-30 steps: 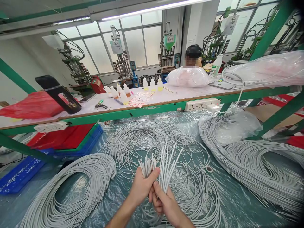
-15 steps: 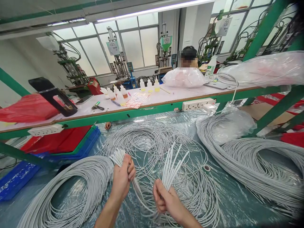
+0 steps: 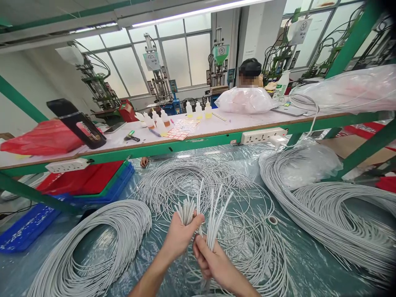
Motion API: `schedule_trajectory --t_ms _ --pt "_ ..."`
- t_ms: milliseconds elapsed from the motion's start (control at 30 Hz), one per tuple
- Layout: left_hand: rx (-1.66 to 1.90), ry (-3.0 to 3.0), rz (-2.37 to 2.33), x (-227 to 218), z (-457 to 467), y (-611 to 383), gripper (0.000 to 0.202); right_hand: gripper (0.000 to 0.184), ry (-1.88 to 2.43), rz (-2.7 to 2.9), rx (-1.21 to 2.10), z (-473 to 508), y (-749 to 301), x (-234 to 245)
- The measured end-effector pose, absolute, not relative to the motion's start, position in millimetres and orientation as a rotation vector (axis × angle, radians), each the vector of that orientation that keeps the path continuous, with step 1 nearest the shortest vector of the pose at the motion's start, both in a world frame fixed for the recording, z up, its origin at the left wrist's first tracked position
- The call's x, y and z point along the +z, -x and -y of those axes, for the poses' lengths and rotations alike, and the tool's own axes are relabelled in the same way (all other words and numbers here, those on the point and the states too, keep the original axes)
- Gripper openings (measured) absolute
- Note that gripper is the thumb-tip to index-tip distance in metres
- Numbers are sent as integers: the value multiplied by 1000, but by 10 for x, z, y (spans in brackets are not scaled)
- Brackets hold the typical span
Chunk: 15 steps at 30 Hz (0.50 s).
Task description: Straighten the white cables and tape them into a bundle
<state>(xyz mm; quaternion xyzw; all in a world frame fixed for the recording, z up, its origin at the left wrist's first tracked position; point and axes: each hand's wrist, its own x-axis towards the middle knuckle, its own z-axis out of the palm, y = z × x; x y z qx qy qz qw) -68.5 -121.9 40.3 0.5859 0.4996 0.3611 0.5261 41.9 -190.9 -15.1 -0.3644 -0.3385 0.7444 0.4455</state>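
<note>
My left hand (image 3: 182, 231) is closed round a tight bundle of grey-white cables (image 3: 186, 211), whose cut ends stick up above the fist. Close beside it, my right hand (image 3: 210, 255) grips a second, looser bunch of cables (image 3: 214, 222) with ends fanned upward. The left thumb and fingertips reach to a single cable (image 3: 199, 198) standing between the two bunches; which hand bears it I cannot tell. Below and behind the hands, loose cables (image 3: 260, 251) spread in loops over the plastic-covered table. A further heap of coiled cable (image 3: 192, 173) lies beyond them.
Large cable coils lie at left (image 3: 123, 222) and right (image 3: 312, 218). A tape roll (image 3: 272, 221) sits right of the hands. Across the back runs a green-edged shelf (image 3: 204, 141) with bottles (image 3: 198, 110), a black flask (image 3: 77, 123) and a power strip (image 3: 262, 135). Another person's hand (image 3: 144, 162) shows beneath it.
My left hand has moved right with its bundle, up against my right hand. The right-hand bunch has shifted slightly left, and one cable now stands between the two bunches.
</note>
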Motion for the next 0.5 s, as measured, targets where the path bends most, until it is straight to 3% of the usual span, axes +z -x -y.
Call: schedule_trajectory --t_ms 200,500 --pt "895 -1330 -1143 323 1208 682 46 53 830 807 1701 1868 -411 -186" --pt "1068 -1092 -1074 456 1122 716 50 52 810 930 1771 1975 -363 -224"
